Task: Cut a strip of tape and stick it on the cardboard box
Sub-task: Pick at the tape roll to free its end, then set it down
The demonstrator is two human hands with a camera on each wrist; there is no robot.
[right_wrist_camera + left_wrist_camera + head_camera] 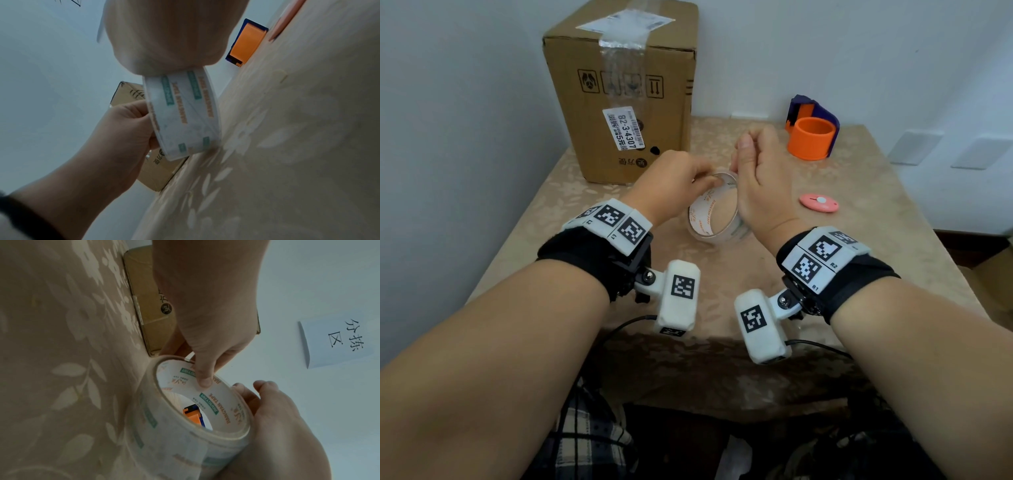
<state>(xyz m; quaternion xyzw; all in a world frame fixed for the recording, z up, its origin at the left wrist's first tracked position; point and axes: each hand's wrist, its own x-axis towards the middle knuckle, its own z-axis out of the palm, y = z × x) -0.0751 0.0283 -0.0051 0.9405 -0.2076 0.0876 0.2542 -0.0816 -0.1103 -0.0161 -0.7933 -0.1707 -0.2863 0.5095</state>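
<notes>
A clear tape roll (714, 219) with orange and green print stands on edge on the table between my hands. My left hand (705, 180) grips its upper left rim, with the fingers curled on the outside (252, 389). My right hand (736, 164) pinches the top of the roll (185, 443), its thumb (203, 379) pressed inside the core. The right wrist view shows the roll (185, 116) hanging below my right hand (164, 65) and my left hand (144, 116) on its edge. The taped cardboard box (619, 92) stands upright behind my left hand.
An orange and blue tape dispenser (812, 132) sits at the back right of the table. A small pink cutter (819, 202) lies right of my right hand. The floral tabletop (859, 222) meets a wall at the left and back. A paper sign (337, 339) hangs on the wall.
</notes>
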